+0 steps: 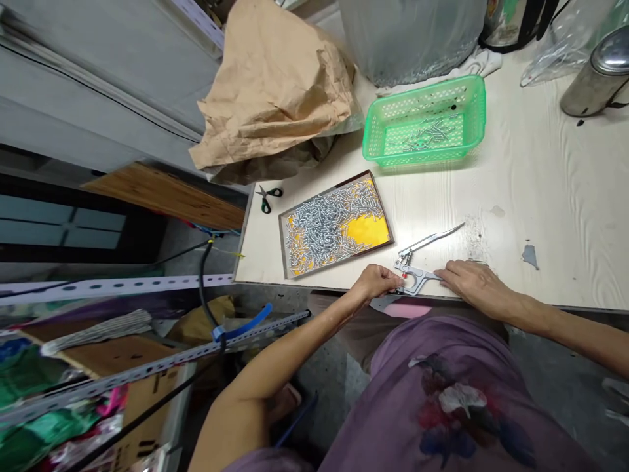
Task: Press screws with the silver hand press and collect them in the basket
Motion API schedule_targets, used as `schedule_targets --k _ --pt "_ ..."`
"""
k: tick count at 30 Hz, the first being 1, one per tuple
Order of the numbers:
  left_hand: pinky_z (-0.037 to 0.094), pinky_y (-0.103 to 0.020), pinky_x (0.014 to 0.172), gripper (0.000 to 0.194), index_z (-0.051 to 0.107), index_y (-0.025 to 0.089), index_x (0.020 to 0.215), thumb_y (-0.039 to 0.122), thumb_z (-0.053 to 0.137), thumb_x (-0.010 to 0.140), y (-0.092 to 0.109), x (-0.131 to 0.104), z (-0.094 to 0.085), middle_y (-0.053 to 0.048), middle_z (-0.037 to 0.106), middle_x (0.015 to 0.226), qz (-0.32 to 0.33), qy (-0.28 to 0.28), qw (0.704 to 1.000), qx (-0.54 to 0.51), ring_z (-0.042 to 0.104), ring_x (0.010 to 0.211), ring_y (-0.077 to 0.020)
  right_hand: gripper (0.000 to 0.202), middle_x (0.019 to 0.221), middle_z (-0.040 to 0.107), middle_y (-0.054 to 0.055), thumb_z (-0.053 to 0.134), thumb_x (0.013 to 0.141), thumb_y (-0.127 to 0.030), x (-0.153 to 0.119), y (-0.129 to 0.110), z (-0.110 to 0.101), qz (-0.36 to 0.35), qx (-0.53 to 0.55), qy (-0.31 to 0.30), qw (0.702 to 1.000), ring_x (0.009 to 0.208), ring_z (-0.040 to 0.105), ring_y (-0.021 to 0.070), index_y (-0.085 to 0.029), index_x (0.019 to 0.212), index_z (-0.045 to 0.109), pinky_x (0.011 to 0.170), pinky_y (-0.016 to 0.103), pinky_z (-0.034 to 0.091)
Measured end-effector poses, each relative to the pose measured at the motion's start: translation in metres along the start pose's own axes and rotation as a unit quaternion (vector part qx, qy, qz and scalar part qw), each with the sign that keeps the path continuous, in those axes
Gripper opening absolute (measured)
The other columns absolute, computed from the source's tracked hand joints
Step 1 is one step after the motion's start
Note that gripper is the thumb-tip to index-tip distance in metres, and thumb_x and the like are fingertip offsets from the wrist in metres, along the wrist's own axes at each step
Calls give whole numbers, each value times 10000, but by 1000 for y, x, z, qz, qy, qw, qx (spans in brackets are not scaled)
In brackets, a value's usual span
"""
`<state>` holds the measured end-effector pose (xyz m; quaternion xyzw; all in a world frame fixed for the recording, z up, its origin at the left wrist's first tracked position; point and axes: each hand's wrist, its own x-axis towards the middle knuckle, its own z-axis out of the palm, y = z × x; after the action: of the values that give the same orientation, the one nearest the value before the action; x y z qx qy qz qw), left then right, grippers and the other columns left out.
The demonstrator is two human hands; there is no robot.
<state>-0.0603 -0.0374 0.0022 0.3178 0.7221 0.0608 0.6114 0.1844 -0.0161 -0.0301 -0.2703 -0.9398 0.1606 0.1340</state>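
At the table's front edge lies a silver metal hand tool (417, 280) with a long handle angled up to the right and a small spring. My left hand (377, 282) is closed in a pinch at the tool's left end, beside a small red spot. The fingers of my right hand (469, 283) are pressed together on the tip of the tool's lower arm. Behind my left hand is a shallow tray (388, 223) with a yellow bottom, holding several small silver springs or screw-like pieces (319, 223).
A green plastic basket (422, 157) with a few similar pieces stands at the back. Black-handled scissors (266, 196) lie left of the tray. Crumpled brown paper (280, 85) is behind it. A metal cup (597, 78) stands at the back right.
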Motion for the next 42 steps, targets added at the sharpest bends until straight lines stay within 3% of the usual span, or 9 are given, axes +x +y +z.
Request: schedule_targets --k 8,11,14,17,24,34,38,40,42 --pt "197 -173 373 185 695 100 670 253 798 670 9 3 -3 70 501 428 -23 -23 999 38 323 337 -20 259 825 625 71 398 917 -56 4 -1 -11 -16 -27 -68 997 722 532 179 -169 946 629 642 297 367" --pt "192 -167 370 252 704 99 692 301 841 628 10 3 -3 68 508 432 -44 -30 998 29 328 340 -17 233 1028 649 121 479 957 -297 7 10 -14 -11 -17 -49 999 890 573 235 -188 1114 613 727 341 422" --pt "186 -164 364 290 704 98 695 322 862 602 11 4 -3 66 515 433 -56 -34 998 25 325 337 -14 681 1332 540 206 580 835 -623 16 29 -15 21 -33 -14 999 1186 493 362 -176 1340 487 896 483 427" --pt "192 -167 365 271 694 93 674 305 854 622 13 3 -2 63 517 428 -61 -32 997 22 327 336 -14 943 1351 523 242 614 698 -765 27 41 -15 27 -40 -19 999 1255 441 416 -138 1381 442 971 567 374" --pt "164 -184 362 235 655 104 645 259 832 641 16 0 0 75 505 406 -67 -28 997 9 305 314 -16 767 1201 619 195 674 749 -538 31 26 -22 26 -75 -46 996 1076 546 343 -124 1354 451 940 489 378" --pt "222 -194 393 351 647 107 628 409 827 640 8 0 0 63 495 436 -49 -23 998 41 345 348 -33 548 1086 668 140 584 830 -318 23 17 -23 18 -57 -47 997 938 548 287 -145 1333 454 835 406 315" --pt "354 -211 485 298 687 119 695 401 707 789 -1 -9 -3 15 570 516 77 86 976 185 492 478 -92 524 1076 670 142 574 845 -296 20 16 -20 18 -51 -44 998 933 541 283 -119 1324 457 846 407 301" --pt "439 -238 600 218 707 138 791 346 662 840 -4 -12 -1 -26 661 688 189 171 931 261 590 645 -141 533 1065 671 148 572 849 -277 19 16 -18 12 -44 -40 998 932 541 280 -101 1336 443 855 409 299" --pt "492 -288 725 164 701 160 902 310 646 863 -3 -12 3 -58 692 864 291 200 882 312 628 814 -186 547 1055 673 149 557 856 -247 17 15 -15 8 -36 -30 999 930 544 279 -96 1362 415 860 412 303"
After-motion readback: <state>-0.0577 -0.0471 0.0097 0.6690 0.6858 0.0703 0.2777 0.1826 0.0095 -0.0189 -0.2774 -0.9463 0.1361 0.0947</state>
